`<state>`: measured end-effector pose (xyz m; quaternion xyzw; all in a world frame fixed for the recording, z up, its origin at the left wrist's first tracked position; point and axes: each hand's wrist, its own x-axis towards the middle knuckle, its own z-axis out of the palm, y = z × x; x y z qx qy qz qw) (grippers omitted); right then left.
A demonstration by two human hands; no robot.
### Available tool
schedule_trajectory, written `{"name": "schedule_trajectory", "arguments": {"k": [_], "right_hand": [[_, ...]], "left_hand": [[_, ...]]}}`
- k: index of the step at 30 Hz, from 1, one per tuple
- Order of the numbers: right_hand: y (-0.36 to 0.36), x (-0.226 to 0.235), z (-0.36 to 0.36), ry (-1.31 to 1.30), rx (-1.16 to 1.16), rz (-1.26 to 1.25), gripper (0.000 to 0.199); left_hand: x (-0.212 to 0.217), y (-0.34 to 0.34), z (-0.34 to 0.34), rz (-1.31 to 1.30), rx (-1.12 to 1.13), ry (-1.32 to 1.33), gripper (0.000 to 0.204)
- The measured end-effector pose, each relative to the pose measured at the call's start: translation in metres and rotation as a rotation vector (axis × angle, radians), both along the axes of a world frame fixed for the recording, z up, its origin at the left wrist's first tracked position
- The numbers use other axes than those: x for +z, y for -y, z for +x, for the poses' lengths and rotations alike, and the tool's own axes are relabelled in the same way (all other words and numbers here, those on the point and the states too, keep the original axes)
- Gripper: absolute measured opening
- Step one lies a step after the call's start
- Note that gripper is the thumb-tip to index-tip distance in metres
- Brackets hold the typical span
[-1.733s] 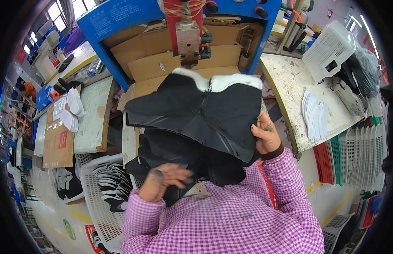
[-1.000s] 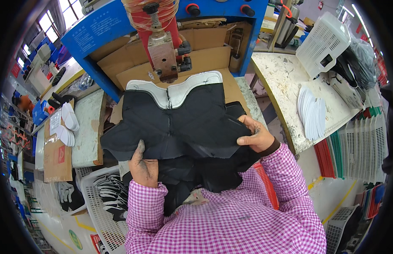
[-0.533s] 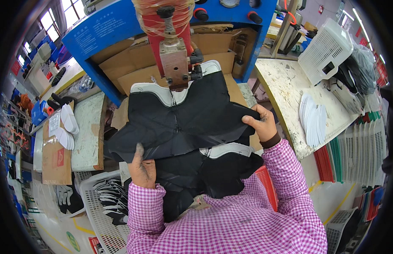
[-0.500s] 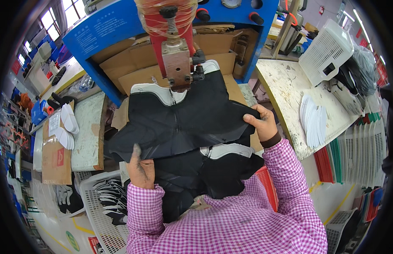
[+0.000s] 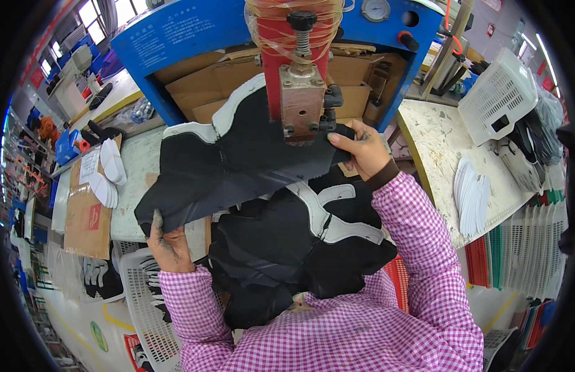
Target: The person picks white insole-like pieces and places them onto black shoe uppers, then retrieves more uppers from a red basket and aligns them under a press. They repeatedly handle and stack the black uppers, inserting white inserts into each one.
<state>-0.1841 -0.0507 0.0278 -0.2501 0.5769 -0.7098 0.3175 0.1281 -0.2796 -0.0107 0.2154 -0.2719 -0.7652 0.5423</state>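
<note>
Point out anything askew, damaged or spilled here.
The black piece is held askew, its left end lower than its right. The right table looks worn, blotched with dark marks. The cardboard inside the blue machine has ragged edges. I see no spill.

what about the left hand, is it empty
No, the left hand grips the upper black piece by its lower left corner, thumb on top.

black panel (image 5: 244, 155) shifted left, slanting more steeply
</note>
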Motion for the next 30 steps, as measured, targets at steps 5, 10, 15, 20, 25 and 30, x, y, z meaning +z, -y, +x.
{"name": "schedule_trajectory", "arguments": {"k": [5, 10, 15, 20, 25, 30], "right_hand": [[0.017, 0.001, -0.003, 0.042, -0.019, -0.033, 0.040], [-0.023, -0.009, 0.002, -0.035, -0.078, 0.044, 0.040], [-0.092, -0.015, 0.001, -0.078, -0.212, 0.117, 0.031], [-0.165, -0.015, 0.000, -0.089, -0.424, -0.024, 0.028], [-0.156, -0.022, -0.001, -0.111, -0.493, -0.047, 0.023], [-0.083, -0.043, -0.002, -0.047, -0.293, -0.087, 0.022]], "left_hand": [[0.004, -0.001, 0.012, -0.026, 0.023, 0.051, 0.039], [-0.005, -0.023, 0.018, -0.014, -0.046, 0.097, 0.039], [-0.007, -0.042, -0.002, 0.040, -0.278, 0.189, 0.036], [-0.001, -0.059, -0.055, -0.031, -0.608, 0.247, 0.039], [-0.001, -0.042, -0.097, -0.169, -0.526, 0.113, 0.036], [0.021, 0.014, -0.068, -0.211, -0.354, 0.229, 0.025]]}}
